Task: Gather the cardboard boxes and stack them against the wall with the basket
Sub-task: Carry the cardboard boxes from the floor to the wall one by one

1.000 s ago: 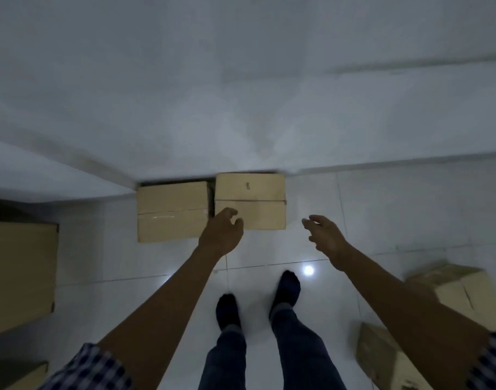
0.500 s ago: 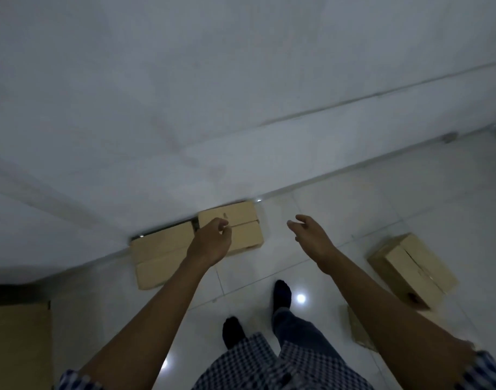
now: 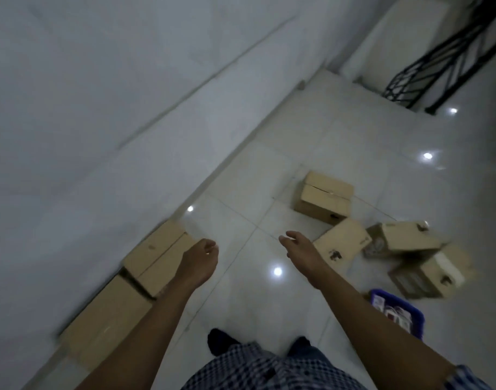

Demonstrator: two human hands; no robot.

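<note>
Two cardboard boxes lie side by side against the white wall (image 3: 106, 142): a small one (image 3: 154, 256) and a larger one (image 3: 106, 316) nearer me. My left hand (image 3: 199, 261) hovers just right of the small box, fingers loosely curled, holding nothing. My right hand (image 3: 299, 249) is held out over the floor, fingers relaxed and empty. To the right, several loose boxes lie scattered: one closed box (image 3: 324, 197), a flat one (image 3: 341, 244), one tipped over (image 3: 404, 239) and another (image 3: 429, 274). A blue basket (image 3: 414, 323) with packets inside sits at the lower right.
Glossy white floor tiles (image 3: 269, 299) stretch between the wall and the scattered boxes. A black metal railing (image 3: 443, 60) stands at the top right beyond a step. My dark-socked feet (image 3: 221, 343) are at the bottom centre.
My view has swung to the right, bringing the scattered boxes and the blue basket into sight. Both hands have come away from the boxes at the wall and stay empty.
</note>
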